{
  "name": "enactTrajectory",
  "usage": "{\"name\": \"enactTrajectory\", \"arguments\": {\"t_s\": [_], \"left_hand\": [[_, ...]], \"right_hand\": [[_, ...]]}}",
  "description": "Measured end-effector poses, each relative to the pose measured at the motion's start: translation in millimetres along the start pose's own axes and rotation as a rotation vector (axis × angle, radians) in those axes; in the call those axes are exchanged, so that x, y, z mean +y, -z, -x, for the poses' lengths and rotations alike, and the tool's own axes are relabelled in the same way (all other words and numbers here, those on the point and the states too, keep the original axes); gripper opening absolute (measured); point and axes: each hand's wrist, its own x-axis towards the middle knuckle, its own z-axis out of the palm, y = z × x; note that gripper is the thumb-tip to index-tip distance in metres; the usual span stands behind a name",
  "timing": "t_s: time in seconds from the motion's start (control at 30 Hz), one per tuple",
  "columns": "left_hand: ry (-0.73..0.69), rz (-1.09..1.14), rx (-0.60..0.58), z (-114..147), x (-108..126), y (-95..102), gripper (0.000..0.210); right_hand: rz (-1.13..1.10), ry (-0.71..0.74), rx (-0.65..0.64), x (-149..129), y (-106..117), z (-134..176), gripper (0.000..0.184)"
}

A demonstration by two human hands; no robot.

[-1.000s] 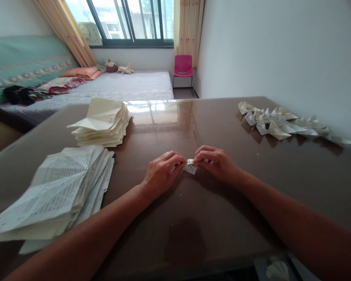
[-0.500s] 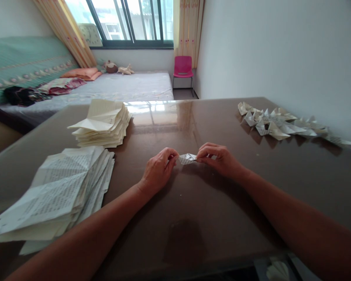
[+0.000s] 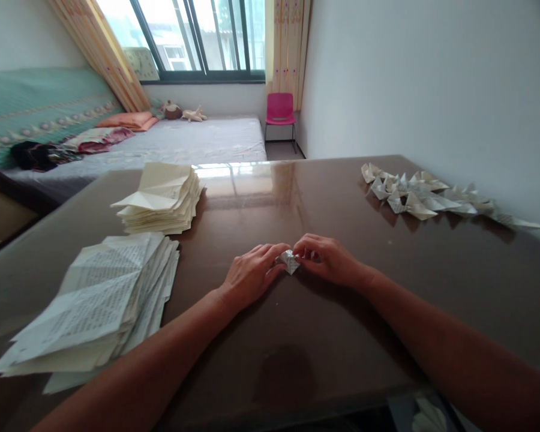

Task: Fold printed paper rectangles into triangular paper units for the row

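One folded paper (image 3: 290, 263) was pinched by left hand (image 3: 251, 273) and right hand (image 3: 327, 260); two paper stacks (image 3: 94, 294) were seen.

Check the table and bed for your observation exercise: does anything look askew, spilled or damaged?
No spill shows. The nearer paper stack, on the table's left side, looks askew: its sheets stick out unevenly. On the bed, a dark cloth lies crumpled. The small folded paper is partly hidden, so I cannot judge damage.

Fingers (image 3: 272, 249) partly hide the folded paper (image 3: 290, 263); the window (image 3: 193, 37) is cut off above.
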Motion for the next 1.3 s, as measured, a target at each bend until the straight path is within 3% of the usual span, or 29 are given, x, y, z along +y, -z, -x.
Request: {"name": "enactTrajectory", "arguments": {"t_s": [0.4, 0.7, 0.97, 1.3], "left_hand": [[-0.028, 0.01, 0.035, -4, -7, -7.3, 0.023], [0.057, 0.211, 0.094, -2, -18, -6.6, 0.021], [0.18, 0.37, 0.144, -6, -31, -10.6, 0.02], [0.276, 0.331, 0.104, -12, -37, -11.6, 0.018]], "right_hand": [[0.089, 0.052, -0.019, -5, 4, 0, 0.015], [0.014, -0.181, 0.018, 8, 16, 1, 0.005], [-0.008, -0.206, -0.001, 24, 25, 2, 0.007], [-0.226, -0.24, -0.033, 36, 24, -1, 0.009]]}}
